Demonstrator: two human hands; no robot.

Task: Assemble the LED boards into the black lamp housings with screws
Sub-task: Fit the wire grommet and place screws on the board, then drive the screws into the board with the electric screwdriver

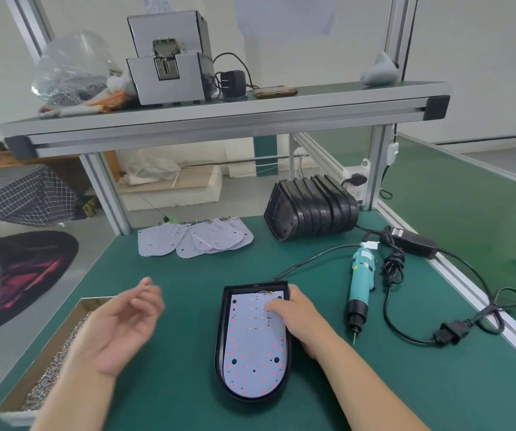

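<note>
LED board held down in its housing, screws judged not yet driven

The left hand is held palm-up with fingers loosely curled; whether a screw is pinched cannot be told. The right hand grips nothing, its fingers pressed on the LED board, which is seated face-up in the black housing mid-counter. If pressure is eased, the board could be shifted off its holes, or its far-end wires trapped. The long axis is pointed away from the person, rounded end nearest.
</note>
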